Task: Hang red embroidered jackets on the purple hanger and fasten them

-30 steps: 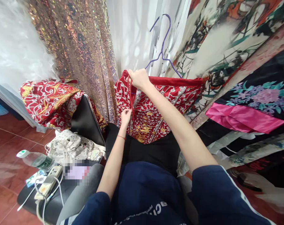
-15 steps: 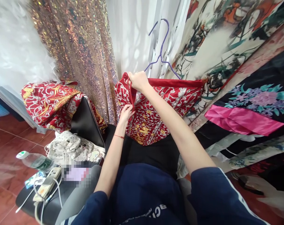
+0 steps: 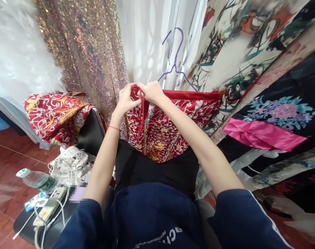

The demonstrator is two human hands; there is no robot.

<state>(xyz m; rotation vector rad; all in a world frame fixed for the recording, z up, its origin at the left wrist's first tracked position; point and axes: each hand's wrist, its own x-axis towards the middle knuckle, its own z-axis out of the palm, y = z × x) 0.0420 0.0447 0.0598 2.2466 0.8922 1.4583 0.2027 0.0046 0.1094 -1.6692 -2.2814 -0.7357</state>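
Note:
A red embroidered skirt (image 3: pixel 162 128) with silver and gold patterning hangs in front of me, its plain red waistband (image 3: pixel 191 95) stretched along the top. My left hand (image 3: pixel 127 98) is closed on the waistband's left end, thumb toward the right. Right beside it, my right hand (image 3: pixel 151 92) grips the same band with curled fingers. Red ties (image 3: pixel 141 117) dangle down between the two hands. Just behind the waistband is a purple hanger (image 3: pixel 176 65), its hook pointing up; its lower bar is hidden by the skirt.
Another red embroidered garment (image 3: pixel 53 117) drapes over a black chair back (image 3: pixel 91 133) at left. A power strip (image 3: pixel 50 205) with cables, a plastic bottle (image 3: pixel 36 180) and a dotted white cloth (image 3: pixel 71 164) lie on the seat. Hanging garments, one with a pink sash (image 3: pixel 263 135), crowd the right.
My left hand has moved up from the hanging red ties to the waistband's corner, beside my right hand. The ties now hang loose below. The skirt has shifted slightly left.

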